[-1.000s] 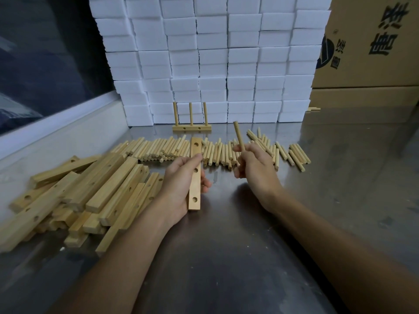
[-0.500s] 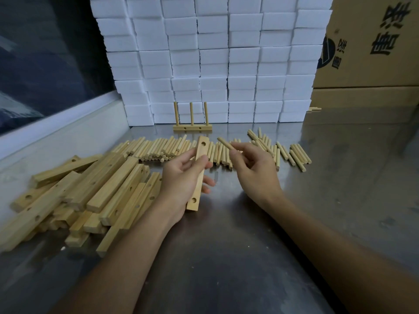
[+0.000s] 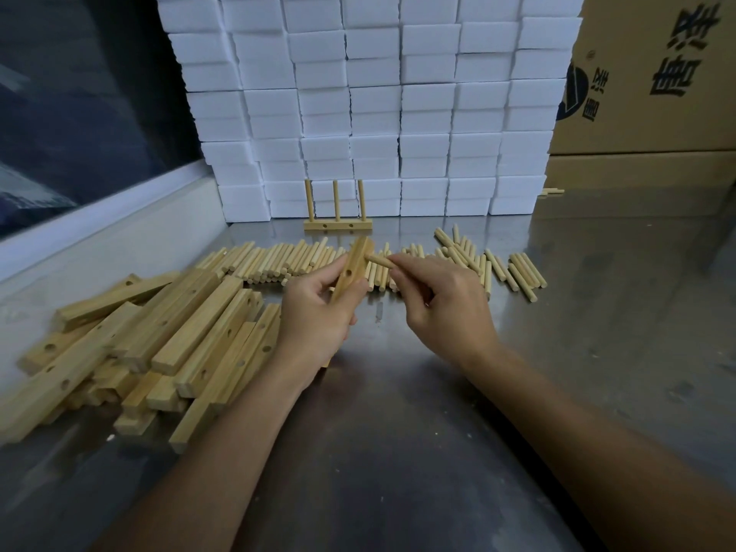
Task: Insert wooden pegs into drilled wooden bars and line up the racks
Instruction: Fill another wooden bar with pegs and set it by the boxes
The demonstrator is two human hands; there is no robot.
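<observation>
A: Since a moment ago the right hand (image 3: 442, 300) has swung its peg (image 3: 378, 260) down from pointing up to lying nearly level, and the left hand (image 3: 318, 312) has tipped the bar (image 3: 352, 270) up off the worktop (image 3: 398, 452).

B: What are the fingers doing?

A: The left fingers are wrapped round the lower half of the bar. The right fingertips pinch the peg near its back end.

B: And the relation that matters?

A: The bar's long axis runs away from the person, leaning slightly right. The peg lies crosswise to it, its free tip pointing left at the bar's upper end, touching or just short of it. The right hand is the nearer one to that spot.

B: Is the tip in a hole?

A: I can't tell. One hole shows midway along the bar; the top one is not clear, and the bar's lower end is hidden behind the left hand.

B: Anything else?

A: Loose pegs (image 3: 278, 258) in a row behind the hands, a pile of bars (image 3: 159, 336) to the left, and one finished rack (image 3: 337, 224) standing before the white blocks (image 3: 374, 101).
</observation>
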